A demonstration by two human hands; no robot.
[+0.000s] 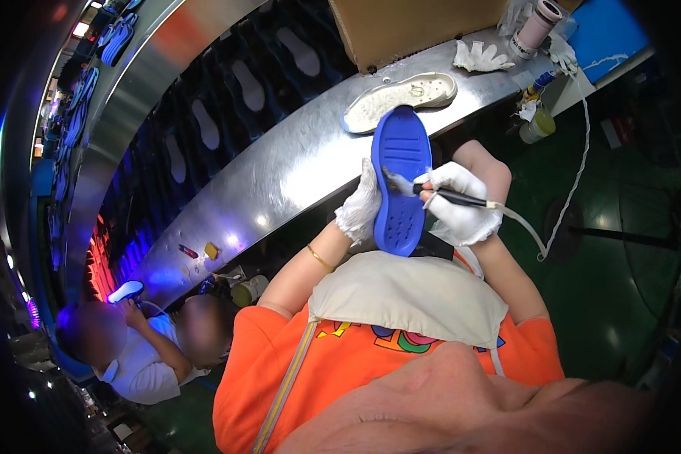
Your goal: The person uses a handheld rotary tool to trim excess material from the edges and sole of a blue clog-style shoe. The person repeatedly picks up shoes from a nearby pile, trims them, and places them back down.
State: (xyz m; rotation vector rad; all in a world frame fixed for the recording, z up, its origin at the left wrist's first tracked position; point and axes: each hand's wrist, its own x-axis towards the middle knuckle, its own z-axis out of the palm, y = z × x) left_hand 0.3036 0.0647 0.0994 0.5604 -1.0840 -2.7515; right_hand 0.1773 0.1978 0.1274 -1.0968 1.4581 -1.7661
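Observation:
A blue shoe sole (401, 144) is held upright in front of my chest, its ridged and dotted face showing. My left hand (361, 203), in a white glove, grips the sole along its left edge; the fingers behind it are hidden. In my gloved right hand (465, 204) is a glue brush (452, 195) with a black handle and a pale hose at its end. The bristles touch the middle of the sole's face. Just beyond the sole, a cream-coloured sole (397, 101) lies on the metal ledge.
Past the metal ledge (280, 170), a dark conveyor (227, 113) carries several grey insole-shaped pieces. A cardboard box (424, 30), a spare white glove (483, 57) and a pink bottle (536, 29) stand or lie at the back right. Two people work at the lower left.

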